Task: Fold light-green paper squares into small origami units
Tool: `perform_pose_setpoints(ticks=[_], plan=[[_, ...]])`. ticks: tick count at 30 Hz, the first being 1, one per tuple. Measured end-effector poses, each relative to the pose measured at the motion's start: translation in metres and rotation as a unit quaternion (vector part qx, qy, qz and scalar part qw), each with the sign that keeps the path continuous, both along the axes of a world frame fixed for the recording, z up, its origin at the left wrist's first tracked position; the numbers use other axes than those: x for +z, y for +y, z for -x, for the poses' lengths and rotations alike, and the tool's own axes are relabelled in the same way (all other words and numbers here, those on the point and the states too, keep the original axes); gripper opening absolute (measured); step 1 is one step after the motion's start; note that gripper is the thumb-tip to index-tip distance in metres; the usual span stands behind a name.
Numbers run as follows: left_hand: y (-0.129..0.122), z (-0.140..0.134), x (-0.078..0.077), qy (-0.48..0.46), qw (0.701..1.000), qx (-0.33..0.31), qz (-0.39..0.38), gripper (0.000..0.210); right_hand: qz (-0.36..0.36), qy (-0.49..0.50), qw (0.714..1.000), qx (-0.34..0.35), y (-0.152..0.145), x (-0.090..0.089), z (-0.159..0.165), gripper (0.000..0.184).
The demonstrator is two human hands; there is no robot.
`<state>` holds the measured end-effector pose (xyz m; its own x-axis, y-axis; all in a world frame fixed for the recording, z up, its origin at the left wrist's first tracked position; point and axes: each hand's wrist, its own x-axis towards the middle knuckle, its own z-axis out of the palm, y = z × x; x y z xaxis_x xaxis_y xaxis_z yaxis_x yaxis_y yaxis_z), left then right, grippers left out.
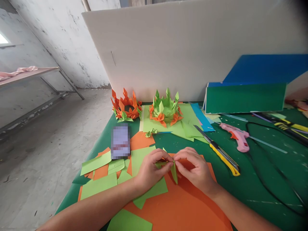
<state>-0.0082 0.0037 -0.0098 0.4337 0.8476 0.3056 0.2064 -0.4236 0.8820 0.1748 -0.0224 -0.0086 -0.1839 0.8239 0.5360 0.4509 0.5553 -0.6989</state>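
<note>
My left hand [154, 166] and my right hand [192, 166] meet over a large orange paper sheet [192, 205]. Between their pinched fingertips is a small folded green paper piece [175, 175], with a narrow point hanging down. Both hands grip it near its top; part of it is hidden by the fingers. Under and beside my left wrist lie cut green paper sheets [98, 187]. Beyond the hands stand an orange folded-paper crown [125, 107] and a green folded-paper crown [166, 112] trimmed with orange flowers. A small green folded flower [151, 132] lies in front of them.
A phone-like blurred object [120, 141] rests on paper at left. To the right lie a yellow utility knife [223, 157], blade out, and a pink glue gun [237, 136] with a black cord [262, 183]. A white board [156, 48] rises behind the green table [264, 163].
</note>
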Motion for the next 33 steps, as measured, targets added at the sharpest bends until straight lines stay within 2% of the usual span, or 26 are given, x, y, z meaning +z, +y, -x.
perform_pose_setpoints(ticks=[11, 16, 23, 29, 33], plan=[[-0.0026, -0.0005, 0.0045, 0.040, 0.998, -0.010, -0.055, 0.012, -0.011, -0.031, 0.999, 0.018, 0.0016, -0.0014, 0.0024, 0.017], [-0.0015, 0.0012, 0.0039, 0.047, 0.997, 0.000, -0.061, 0.008, 0.021, 0.010, 0.999, 0.033, 0.0012, -0.0025, 0.0012, 0.015], [0.0035, 0.0037, 0.0026, 0.049, 0.996, -0.065, -0.029, 0.002, 0.089, 0.077, 0.993, 0.026, -0.0005, -0.0079, -0.0007, 0.006], [0.0003, 0.0018, 0.0051, 0.051, 0.999, 0.004, -0.017, 0.005, 0.136, 0.131, 0.981, 0.035, -0.0029, -0.0093, -0.0013, 0.006], [-0.0018, 0.0013, 0.0045, 0.030, 0.999, 0.023, 0.012, 0.006, 0.179, 0.123, 0.975, 0.040, -0.0033, -0.0070, -0.0011, 0.020]])
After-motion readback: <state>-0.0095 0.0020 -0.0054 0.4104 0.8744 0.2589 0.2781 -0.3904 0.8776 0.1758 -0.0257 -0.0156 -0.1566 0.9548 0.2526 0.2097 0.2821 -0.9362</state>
